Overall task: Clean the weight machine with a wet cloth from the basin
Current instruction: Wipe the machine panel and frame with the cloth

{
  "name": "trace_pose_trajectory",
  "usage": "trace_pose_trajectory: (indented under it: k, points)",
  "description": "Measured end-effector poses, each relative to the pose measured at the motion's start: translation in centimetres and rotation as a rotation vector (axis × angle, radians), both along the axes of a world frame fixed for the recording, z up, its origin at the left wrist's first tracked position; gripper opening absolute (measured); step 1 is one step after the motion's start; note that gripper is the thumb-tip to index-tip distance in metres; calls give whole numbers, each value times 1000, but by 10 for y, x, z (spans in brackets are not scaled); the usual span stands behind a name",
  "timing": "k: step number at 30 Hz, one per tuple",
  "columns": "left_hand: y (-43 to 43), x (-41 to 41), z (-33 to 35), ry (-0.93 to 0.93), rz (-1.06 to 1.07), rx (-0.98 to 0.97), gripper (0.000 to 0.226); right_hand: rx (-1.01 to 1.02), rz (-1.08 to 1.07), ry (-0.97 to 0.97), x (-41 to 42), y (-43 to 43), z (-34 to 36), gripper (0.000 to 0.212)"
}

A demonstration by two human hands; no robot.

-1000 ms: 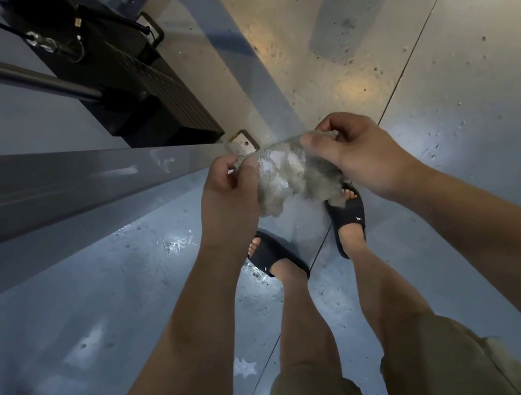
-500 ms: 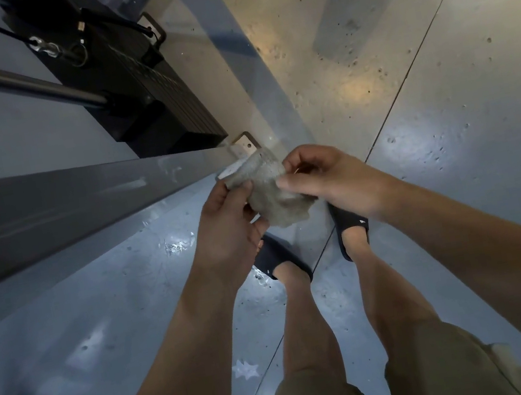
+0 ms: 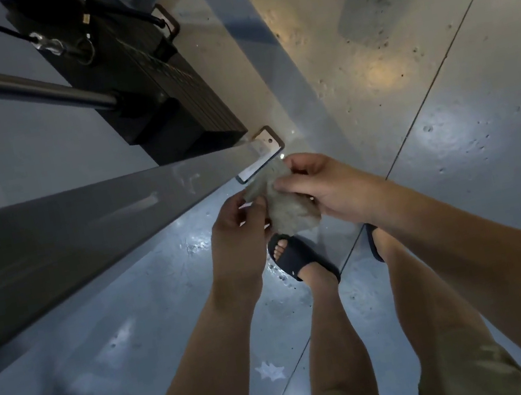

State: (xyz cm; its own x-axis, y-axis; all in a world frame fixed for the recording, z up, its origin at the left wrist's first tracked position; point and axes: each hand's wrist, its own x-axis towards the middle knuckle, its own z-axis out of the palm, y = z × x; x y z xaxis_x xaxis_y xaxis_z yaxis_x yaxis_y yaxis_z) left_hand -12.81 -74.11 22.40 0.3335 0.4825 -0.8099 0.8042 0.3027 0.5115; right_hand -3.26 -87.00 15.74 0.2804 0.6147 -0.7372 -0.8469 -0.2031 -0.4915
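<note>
Glossy grey-blue concrete floor (image 3: pixel 455 163) fills the head view, pocked and shining in patches, and we're looking straight down. In the upper left of the frame are the black weight stack (image 3: pixel 169 84) and its chrome guide rod (image 3: pixel 6 85). Across the left runs the weight machine's long grey steel beam (image 3: pixel 84 235), ending at a bolted foot plate (image 3: pixel 265 151) near centre. Dead centre is the crumpled pale grey cloth (image 3: pixel 285 210), just beside that plate, above black slide sandals (image 3: pixel 301 259). The left hand (image 3: pixel 237 232) pinches its upper edge with curled fingers, and the right hand (image 3: pixel 330 188) has thumb and fingers closed on the other side. No basin in sight. My read: the cloth is fetched and being bunched for a pass. Faint smears on the beam hint at some wiping; stack and rod look untouched. The cloth looks damp, lumpy and wadded.
</note>
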Motion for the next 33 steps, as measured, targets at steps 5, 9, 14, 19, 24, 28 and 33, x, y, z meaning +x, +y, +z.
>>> trace_pose_trajectory:
  k: [5,9,14,19,24,28,33]
  points:
    - [9,-10,-4,101,92,64,12,-271,-68,-328,21,27,-16,16]
    - [24,-26,3,109,87,147,19,-227,48,-545,24,73,-21,5]
    - [33,-37,17,93,127,178,18,-139,148,-583,18,91,-18,35]
    - [35,-41,32,50,181,237,19,-36,144,-615,22,92,17,32]
    - [32,-43,47,-20,166,302,15,206,209,-735,34,86,73,19]
    - [32,-47,52,-34,154,338,11,66,328,-576,42,86,63,14]
    - [32,-47,62,-64,162,355,10,153,260,-605,34,85,81,21]
